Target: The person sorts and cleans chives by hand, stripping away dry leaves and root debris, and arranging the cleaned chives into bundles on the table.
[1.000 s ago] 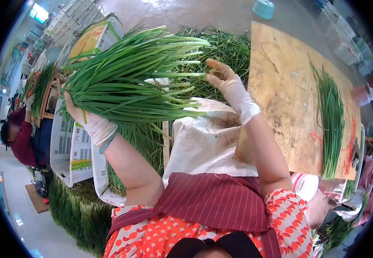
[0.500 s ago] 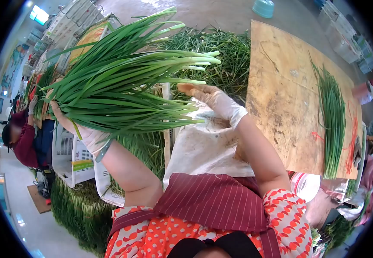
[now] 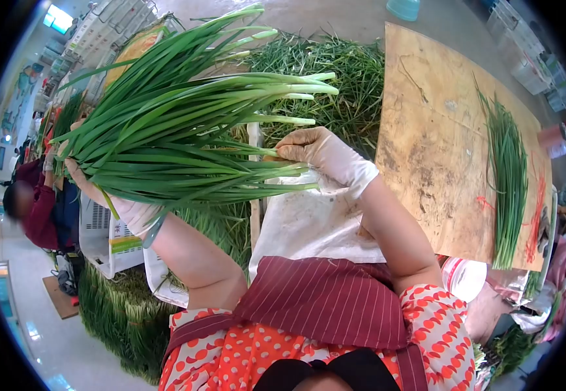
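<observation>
A large fanned bunch of garlic chives point(image 3: 178, 173) lies across my gloved left hand point(image 3: 128, 212), whose fingers wrap round its leafy end at the left. The pale stalk ends point right, spread into several clumps. My gloved right hand point(image 3: 328, 156) is at those ends, thumb and fingers pinched on the pale tip of a chive stalk in the middle of the bunch. Below the right hand, a whitish cloth point(image 3: 309, 225) covers my lap, above a maroon striped apron point(image 3: 322, 303).
Loose green leaves point(image 3: 335, 78) are heaped ahead. On the right, a wooden board point(image 3: 426, 143) carries a chive bundle point(image 3: 508, 189) and red ties point(image 3: 535, 215). White crates point(image 3: 104, 238) and stacked chives point(image 3: 117, 313) stand left, where another person point(image 3: 35, 208) works.
My right hand has moved slightly down and its fingers have closed on a stalk end. The left hand still holds the bunch, shifted slightly to the left.
</observation>
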The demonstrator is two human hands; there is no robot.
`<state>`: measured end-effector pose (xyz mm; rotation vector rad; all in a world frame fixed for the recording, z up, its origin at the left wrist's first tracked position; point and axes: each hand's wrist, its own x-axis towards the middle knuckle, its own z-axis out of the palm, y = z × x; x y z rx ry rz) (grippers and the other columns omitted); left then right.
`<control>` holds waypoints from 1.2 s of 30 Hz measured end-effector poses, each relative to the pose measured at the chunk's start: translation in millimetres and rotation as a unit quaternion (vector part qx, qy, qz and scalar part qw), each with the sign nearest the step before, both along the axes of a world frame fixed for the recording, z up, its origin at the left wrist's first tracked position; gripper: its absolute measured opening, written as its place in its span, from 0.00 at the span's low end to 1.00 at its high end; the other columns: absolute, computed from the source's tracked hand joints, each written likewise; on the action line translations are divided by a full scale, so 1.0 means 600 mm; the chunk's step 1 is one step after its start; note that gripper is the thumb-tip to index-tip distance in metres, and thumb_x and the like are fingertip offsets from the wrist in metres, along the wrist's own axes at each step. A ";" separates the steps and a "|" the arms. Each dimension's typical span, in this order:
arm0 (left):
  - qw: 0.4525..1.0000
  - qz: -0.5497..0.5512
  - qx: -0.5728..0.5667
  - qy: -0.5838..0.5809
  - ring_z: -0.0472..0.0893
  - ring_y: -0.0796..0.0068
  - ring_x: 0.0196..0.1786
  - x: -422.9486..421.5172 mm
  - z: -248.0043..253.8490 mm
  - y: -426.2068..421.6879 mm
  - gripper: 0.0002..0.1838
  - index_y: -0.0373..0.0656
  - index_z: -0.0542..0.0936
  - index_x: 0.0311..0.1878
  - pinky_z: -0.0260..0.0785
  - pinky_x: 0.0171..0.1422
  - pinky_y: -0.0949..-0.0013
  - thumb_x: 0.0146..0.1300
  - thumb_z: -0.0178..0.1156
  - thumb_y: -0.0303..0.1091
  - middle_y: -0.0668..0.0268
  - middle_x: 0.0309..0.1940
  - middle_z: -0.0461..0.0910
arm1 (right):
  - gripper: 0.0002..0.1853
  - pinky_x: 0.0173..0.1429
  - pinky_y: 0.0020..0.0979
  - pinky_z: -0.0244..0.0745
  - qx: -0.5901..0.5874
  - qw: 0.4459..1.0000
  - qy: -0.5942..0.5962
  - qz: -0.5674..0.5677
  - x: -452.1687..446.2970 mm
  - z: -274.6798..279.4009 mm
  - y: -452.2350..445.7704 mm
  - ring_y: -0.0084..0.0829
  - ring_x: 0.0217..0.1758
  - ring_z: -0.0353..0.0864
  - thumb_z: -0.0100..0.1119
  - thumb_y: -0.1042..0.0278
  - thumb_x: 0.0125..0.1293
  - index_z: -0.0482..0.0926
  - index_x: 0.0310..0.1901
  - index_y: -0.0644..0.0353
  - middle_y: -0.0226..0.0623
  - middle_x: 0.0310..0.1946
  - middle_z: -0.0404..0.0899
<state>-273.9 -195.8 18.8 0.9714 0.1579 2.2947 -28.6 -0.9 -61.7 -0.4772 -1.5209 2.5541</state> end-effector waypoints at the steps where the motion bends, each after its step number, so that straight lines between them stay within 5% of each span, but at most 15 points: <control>1: 0.981 0.178 -0.067 -0.035 0.63 0.65 0.66 0.028 0.018 0.015 0.22 0.45 0.67 0.62 0.51 0.72 0.52 0.67 0.47 0.42 0.63 0.62 0.66 | 0.10 0.46 0.25 0.77 -0.033 0.999 0.000 -0.004 0.001 -0.004 0.001 0.26 0.40 0.81 0.60 0.70 0.63 0.79 0.42 0.69 0.41 0.37 0.83; 2: 0.925 0.350 -0.133 -0.069 0.64 0.66 0.65 0.044 0.027 0.023 0.22 0.45 0.68 0.62 0.50 0.72 0.53 0.67 0.47 0.41 0.64 0.61 0.67 | 0.10 0.46 0.24 0.77 -0.066 0.998 0.000 -0.007 0.002 -0.007 0.001 0.26 0.39 0.81 0.59 0.71 0.63 0.79 0.41 0.69 0.42 0.37 0.83; 3: 0.925 0.350 -0.133 -0.069 0.64 0.66 0.65 0.037 0.024 0.017 0.22 0.45 0.68 0.62 0.50 0.72 0.53 0.67 0.47 0.41 0.64 0.61 0.67 | 0.10 0.46 0.24 0.77 -0.067 0.998 -0.001 -0.007 0.001 -0.008 0.001 0.26 0.39 0.81 0.59 0.71 0.63 0.79 0.41 0.69 0.42 0.37 0.83; 5: 0.998 -0.054 0.035 -0.022 0.63 0.68 0.64 0.015 0.013 0.002 0.19 0.46 0.70 0.59 0.50 0.72 0.54 0.66 0.50 0.39 0.66 0.58 0.67 | 0.13 0.46 0.25 0.76 0.000 0.999 -0.012 -0.032 -0.001 -0.009 0.005 0.27 0.40 0.82 0.61 0.68 0.62 0.79 0.43 0.70 0.44 0.36 0.83; 9: 1.000 -0.003 0.008 -0.025 0.63 0.69 0.63 0.010 0.012 -0.004 0.18 0.45 0.70 0.57 0.51 0.71 0.56 0.64 0.52 0.37 0.67 0.56 0.66 | 0.13 0.44 0.26 0.76 0.012 0.998 -0.037 -0.043 0.008 -0.007 0.017 0.28 0.37 0.82 0.61 0.68 0.62 0.78 0.42 0.70 0.43 0.32 0.83; 18: 0.997 -0.031 0.033 -0.057 0.64 0.68 0.62 0.012 0.012 0.009 0.16 0.47 0.74 0.54 0.52 0.70 0.54 0.64 0.53 0.37 0.67 0.55 0.67 | 0.09 0.52 0.42 0.80 -0.224 0.971 0.077 -0.026 0.038 0.029 0.009 0.36 0.40 0.81 0.61 0.75 0.60 0.78 0.40 0.71 0.45 0.40 0.80; 21: 0.999 0.024 -0.001 -0.044 0.65 0.67 0.62 0.015 0.012 0.007 0.15 0.47 0.75 0.53 0.54 0.69 0.54 0.64 0.52 0.37 0.65 0.55 0.69 | 0.09 0.52 0.38 0.79 -0.156 0.984 0.074 -0.045 0.041 0.013 0.015 0.34 0.41 0.81 0.61 0.74 0.60 0.79 0.41 0.69 0.43 0.39 0.81; 23: 0.988 0.145 -0.058 -0.015 0.66 0.65 0.63 0.004 0.005 -0.002 0.16 0.47 0.74 0.54 0.55 0.70 0.54 0.65 0.51 0.38 0.63 0.57 0.69 | 0.07 0.52 0.31 0.76 0.126 0.984 0.027 -0.121 0.050 0.005 0.030 0.29 0.41 0.80 0.60 0.76 0.61 0.80 0.40 0.65 0.39 0.39 0.81; 26: 0.996 0.087 0.011 0.023 0.65 0.64 0.65 -0.034 -0.014 -0.037 0.20 0.45 0.70 0.60 0.54 0.72 0.54 0.68 0.47 0.41 0.63 0.63 0.66 | 0.05 0.50 0.26 0.72 0.129 0.969 -0.020 -0.212 0.089 0.004 0.075 0.25 0.40 0.79 0.59 0.76 0.61 0.80 0.39 0.62 0.35 0.38 0.81; 28: 0.999 0.038 0.027 0.028 0.66 0.63 0.65 -0.023 0.006 -0.043 0.21 0.43 0.69 0.61 0.54 0.72 0.55 0.67 0.46 0.40 0.61 0.62 0.68 | 0.05 0.53 0.25 0.71 0.121 0.930 0.054 -0.342 0.111 -0.028 0.121 0.23 0.40 0.78 0.59 0.74 0.61 0.79 0.38 0.62 0.35 0.39 0.81; 30: 0.883 0.445 -0.138 -0.050 0.67 0.63 0.64 -0.013 0.020 -0.039 0.22 0.40 0.68 0.61 0.55 0.72 0.56 0.66 0.45 0.39 0.59 0.60 0.69 | 0.11 0.60 0.28 0.67 0.142 0.910 0.015 -0.389 0.138 -0.026 0.159 0.28 0.52 0.76 0.58 0.73 0.62 0.79 0.46 0.61 0.42 0.48 0.79; 32: 0.994 0.093 -0.007 0.056 0.68 0.63 0.63 -0.063 -0.002 -0.087 0.23 0.38 0.68 0.61 0.54 0.72 0.56 0.65 0.43 0.38 0.58 0.59 0.70 | 0.15 0.67 0.34 0.60 0.493 0.785 -0.137 -0.349 0.154 -0.029 0.175 0.37 0.64 0.68 0.56 0.70 0.63 0.77 0.52 0.58 0.49 0.60 0.69; 33: 0.998 0.034 -0.003 0.043 0.68 0.63 0.63 -0.058 0.005 -0.087 0.24 0.37 0.69 0.59 0.54 0.72 0.56 0.65 0.42 0.39 0.57 0.60 0.69 | 0.20 0.70 0.40 0.55 0.596 0.696 -0.218 -0.336 0.176 -0.058 0.202 0.44 0.70 0.58 0.54 0.66 0.64 0.73 0.58 0.54 0.52 0.65 0.61; 34: 0.927 0.347 -0.129 -0.065 0.74 0.65 0.57 -0.042 0.012 -0.083 0.20 0.37 0.74 0.55 0.60 0.68 0.58 0.62 0.47 0.35 0.59 0.54 0.75 | 0.20 0.70 0.40 0.55 0.599 0.690 -0.223 -0.340 0.199 -0.068 0.220 0.44 0.70 0.58 0.54 0.66 0.64 0.73 0.58 0.54 0.52 0.65 0.61; 36: 0.901 0.392 -0.165 -0.081 0.75 0.63 0.56 -0.042 0.005 -0.094 0.20 0.37 0.74 0.54 0.61 0.67 0.57 0.63 0.47 0.37 0.58 0.55 0.75 | 0.23 0.70 0.43 0.53 0.675 0.508 -0.289 -0.451 0.249 -0.088 0.244 0.47 0.69 0.58 0.53 0.61 0.64 0.70 0.61 0.52 0.51 0.66 0.59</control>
